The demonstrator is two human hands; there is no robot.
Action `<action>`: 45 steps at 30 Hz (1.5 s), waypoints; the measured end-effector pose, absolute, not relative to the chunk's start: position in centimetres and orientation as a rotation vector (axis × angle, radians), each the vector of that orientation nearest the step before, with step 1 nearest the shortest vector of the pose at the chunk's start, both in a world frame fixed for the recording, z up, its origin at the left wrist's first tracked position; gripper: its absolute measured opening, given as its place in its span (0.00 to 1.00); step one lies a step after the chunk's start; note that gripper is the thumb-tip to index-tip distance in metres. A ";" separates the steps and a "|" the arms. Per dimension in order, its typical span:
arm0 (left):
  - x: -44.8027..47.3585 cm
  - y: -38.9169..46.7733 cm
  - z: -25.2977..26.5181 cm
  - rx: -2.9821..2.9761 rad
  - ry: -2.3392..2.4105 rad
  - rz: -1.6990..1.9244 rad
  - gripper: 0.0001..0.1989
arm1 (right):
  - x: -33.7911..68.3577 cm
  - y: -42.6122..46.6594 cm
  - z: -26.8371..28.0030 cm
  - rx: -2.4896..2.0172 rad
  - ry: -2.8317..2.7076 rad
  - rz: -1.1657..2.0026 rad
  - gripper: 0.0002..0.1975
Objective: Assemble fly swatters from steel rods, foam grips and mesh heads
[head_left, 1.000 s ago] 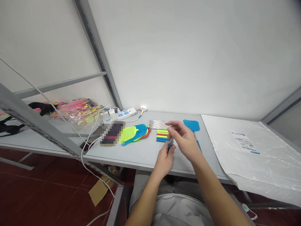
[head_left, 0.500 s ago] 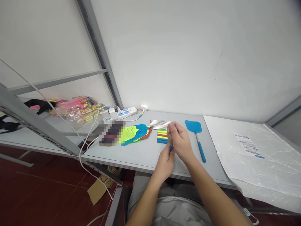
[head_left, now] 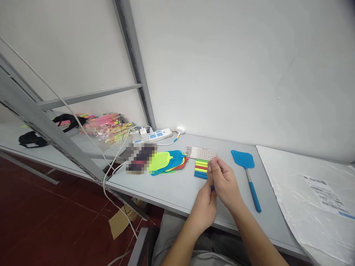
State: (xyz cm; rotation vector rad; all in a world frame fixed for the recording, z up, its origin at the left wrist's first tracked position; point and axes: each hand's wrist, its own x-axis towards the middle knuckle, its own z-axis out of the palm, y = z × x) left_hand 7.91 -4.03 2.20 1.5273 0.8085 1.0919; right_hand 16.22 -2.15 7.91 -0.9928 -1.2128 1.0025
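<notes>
My left hand [head_left: 204, 207] is closed around a blue handle grip [head_left: 212, 187], of which only a small piece shows between my hands. My right hand [head_left: 225, 184] is closed just above it, around a metal rod [head_left: 221, 168] whose tip barely peeks out by the fingers. Beyond my hands lie several coloured handle grips [head_left: 200, 168] in a row, with thin metal rods [head_left: 201, 152] side by side behind them. A stack of perforated fly swatter heads [head_left: 162, 162] in yellow, blue and red lies to the left. On the right rests a whole blue fly swatter [head_left: 245, 161].
A white plastic sheet [head_left: 294, 195] with a label covers the table's right end. A power strip [head_left: 159, 136] with plugs and cables stands at the back left, near a metal shelf post [head_left: 138, 74]. Bagged colourful items [head_left: 108, 127] lie farther left.
The camera view has shifted, so the table things appear farther right and my hands slightly lower. Both hands keep their grip, one above the other.
</notes>
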 end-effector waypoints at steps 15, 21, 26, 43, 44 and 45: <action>7.9 -4.4 2.2 1.446 0.858 1.127 0.16 | 16.2 -2.3 8.8 -1.029 -1.385 1.100 0.14; 2.2 -2.4 3.0 1.664 1.333 1.226 0.13 | 15.4 0.9 9.9 -1.171 -1.774 0.572 0.14; -4.9 0.0 3.7 1.632 1.978 1.233 0.12 | 12.2 5.7 7.0 -1.441 -2.236 -0.010 0.11; -5.6 1.3 2.0 1.646 2.148 0.834 0.16 | 9.0 9.5 4.2 -1.537 -2.464 -0.289 0.07; -5.6 1.3 2.0 1.646 2.148 0.837 0.16 | 9.2 9.5 4.3 -1.532 -2.468 -0.290 0.07; -5.6 1.3 2.0 1.648 2.148 0.838 0.16 | 9.5 9.5 4.5 -1.527 -2.470 -0.289 0.08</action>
